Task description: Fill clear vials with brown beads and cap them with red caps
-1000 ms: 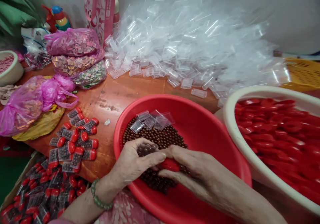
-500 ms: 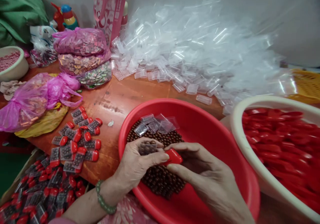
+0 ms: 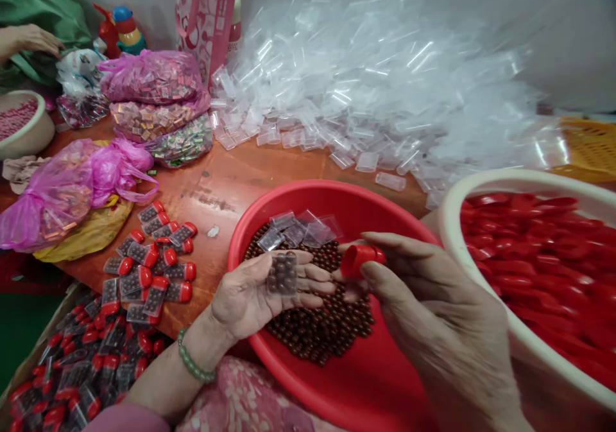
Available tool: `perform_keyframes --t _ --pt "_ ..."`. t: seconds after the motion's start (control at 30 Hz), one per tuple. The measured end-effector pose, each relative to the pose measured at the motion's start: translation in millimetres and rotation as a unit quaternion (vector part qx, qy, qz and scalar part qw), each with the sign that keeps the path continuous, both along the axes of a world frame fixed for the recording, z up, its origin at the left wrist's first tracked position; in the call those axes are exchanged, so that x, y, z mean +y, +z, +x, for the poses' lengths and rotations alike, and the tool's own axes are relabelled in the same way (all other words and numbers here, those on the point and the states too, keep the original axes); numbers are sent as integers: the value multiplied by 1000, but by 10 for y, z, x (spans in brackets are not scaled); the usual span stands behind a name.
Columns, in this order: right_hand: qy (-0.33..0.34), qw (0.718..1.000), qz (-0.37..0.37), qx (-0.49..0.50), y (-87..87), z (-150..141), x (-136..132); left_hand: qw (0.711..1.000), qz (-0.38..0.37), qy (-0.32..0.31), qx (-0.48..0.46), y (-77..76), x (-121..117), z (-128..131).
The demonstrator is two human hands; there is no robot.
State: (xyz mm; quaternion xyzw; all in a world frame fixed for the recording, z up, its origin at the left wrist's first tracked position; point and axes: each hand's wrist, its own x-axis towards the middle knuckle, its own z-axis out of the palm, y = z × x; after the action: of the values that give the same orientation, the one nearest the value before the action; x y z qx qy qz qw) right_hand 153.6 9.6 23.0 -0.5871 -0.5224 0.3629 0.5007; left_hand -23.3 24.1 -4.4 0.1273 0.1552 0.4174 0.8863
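My left hand (image 3: pixel 257 291) is turned palm up over the red basin, its fingers stretched out. A small clear plastic case (image 3: pixel 282 275) filled with brown balls rests on those fingers, held at its edge by the thumb. To the right, my right hand (image 3: pixel 433 303) pinches a red plastic cap (image 3: pixel 359 259) between thumb and fingers, its hollow mouth facing left. The cap and case are apart. Below them, loose brown balls (image 3: pixel 317 332) cover part of the red basin (image 3: pixel 404 393). Several clear cases (image 3: pixel 293 233) lie on the balls at the far side.
Filled, red-capped cases (image 3: pixel 144 278) lie on the table (image 3: pixel 226 175), with more in a box (image 3: pixel 72 380) below. Clear cases (image 3: pixel 366 85) form a heap behind. A white tub (image 3: pixel 452 226) holds red caps. Bags (image 3: pixel 149 79) stand left, near another person's hand (image 3: pixel 36 39).
The red cap has come away from the case, moving up and right with my right hand. My left hand has opened out flat beneath the case. Another person's hand has appeared at upper left.
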Motion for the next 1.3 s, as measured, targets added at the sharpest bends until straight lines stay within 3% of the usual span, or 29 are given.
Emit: perform_keyframes --t 0.33,0.6,0.9,1.13,1.3 --pt "24 999 12 20 66 36 -52 990 102 16 92 80 -55 -5" --pt "64 997 47 17 75 43 -16 988 119 -7 102 84 -42 45" --pt "200 968 111 -107 170 126 124 977 120 -44 171 25 -110 18" --pt "198 971 80 -110 114 127 176 971 113 -5 210 44 -128 17" --pt "144 983 84 -77 86 83 165 959 115 -23 260 131 -101 14"
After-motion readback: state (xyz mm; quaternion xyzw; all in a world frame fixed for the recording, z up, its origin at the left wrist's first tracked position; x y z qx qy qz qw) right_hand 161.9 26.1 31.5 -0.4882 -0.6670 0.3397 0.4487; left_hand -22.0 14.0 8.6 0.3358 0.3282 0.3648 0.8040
